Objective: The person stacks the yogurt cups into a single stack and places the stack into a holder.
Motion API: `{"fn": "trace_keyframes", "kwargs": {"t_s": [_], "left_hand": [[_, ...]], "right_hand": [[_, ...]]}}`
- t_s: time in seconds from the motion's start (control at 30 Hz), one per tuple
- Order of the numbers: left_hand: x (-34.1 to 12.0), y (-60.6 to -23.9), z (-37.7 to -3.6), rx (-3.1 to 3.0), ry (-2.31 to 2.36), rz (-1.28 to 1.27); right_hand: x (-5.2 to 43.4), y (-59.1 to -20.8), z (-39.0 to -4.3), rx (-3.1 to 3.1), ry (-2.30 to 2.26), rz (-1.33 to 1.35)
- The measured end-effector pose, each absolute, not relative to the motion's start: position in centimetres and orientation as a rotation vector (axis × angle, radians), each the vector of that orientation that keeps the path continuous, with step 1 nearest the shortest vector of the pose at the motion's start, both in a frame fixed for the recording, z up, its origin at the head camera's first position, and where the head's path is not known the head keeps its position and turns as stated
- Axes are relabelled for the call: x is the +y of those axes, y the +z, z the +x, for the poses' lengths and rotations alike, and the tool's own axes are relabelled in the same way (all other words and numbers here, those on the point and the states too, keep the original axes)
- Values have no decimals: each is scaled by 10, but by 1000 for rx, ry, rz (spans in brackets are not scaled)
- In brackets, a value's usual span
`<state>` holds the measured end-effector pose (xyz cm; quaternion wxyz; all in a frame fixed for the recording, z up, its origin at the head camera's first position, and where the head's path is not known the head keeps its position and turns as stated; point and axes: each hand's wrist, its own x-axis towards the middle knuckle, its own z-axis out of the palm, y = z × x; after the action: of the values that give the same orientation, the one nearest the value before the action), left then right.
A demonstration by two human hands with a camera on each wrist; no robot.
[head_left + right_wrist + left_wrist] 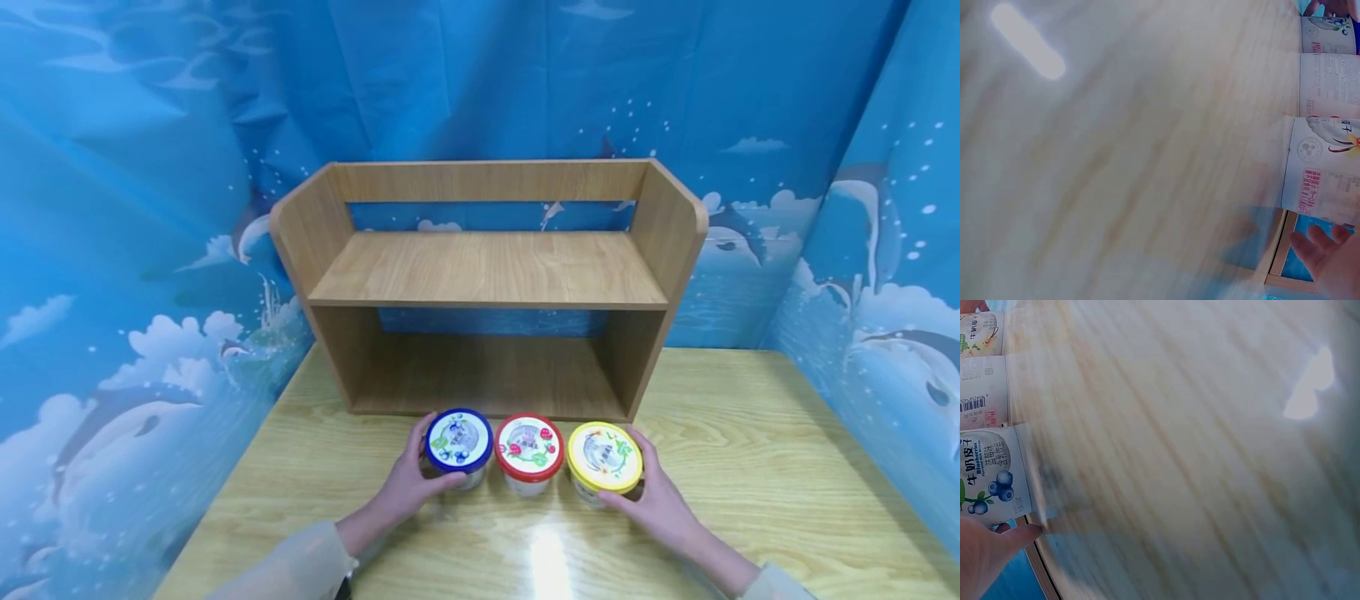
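Note:
Three yoghurt cups stand in a row on the wooden table [750, 467], just in front of a wooden shelf unit [487, 275]. My left hand [442, 452] curls round the blue-lidded cup [459, 439], thumb at its near side. My right hand [618, 465] curls round the yellow-lidded cup [604, 455]. Between them stands the red-lidded cup [528, 446], touched by neither hand. In the left wrist view, the blueberry-printed cup [988, 478] lies against my fingers [1022, 534]. The right wrist view shows the yellow-lidded cup's side [1325, 169] above my fingertips [1310, 244].
The shelf unit has an upper board [487, 271] and a lower bay [487, 375], both bare. Blue dolphin-print curtains [112, 250] close in the table on the left, back and right. Bare tabletop lies to both sides and near me.

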<state>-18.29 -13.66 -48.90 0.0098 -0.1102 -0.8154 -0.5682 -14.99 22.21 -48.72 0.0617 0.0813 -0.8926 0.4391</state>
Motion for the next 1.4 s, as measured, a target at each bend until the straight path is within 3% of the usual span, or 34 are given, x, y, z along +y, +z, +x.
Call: {"fn": "trace_keyframes", "kwargs": {"t_s": [1.0, 1.4], "left_hand": [[-138, -489, -184, -2560, -1800, -346], [-131, -454, -168, -2579, -1805, -334]], "right_hand": [[219, -476, -145, -2571, 1433, 324], [230, -471, -147, -2525, 1397, 285]]}}
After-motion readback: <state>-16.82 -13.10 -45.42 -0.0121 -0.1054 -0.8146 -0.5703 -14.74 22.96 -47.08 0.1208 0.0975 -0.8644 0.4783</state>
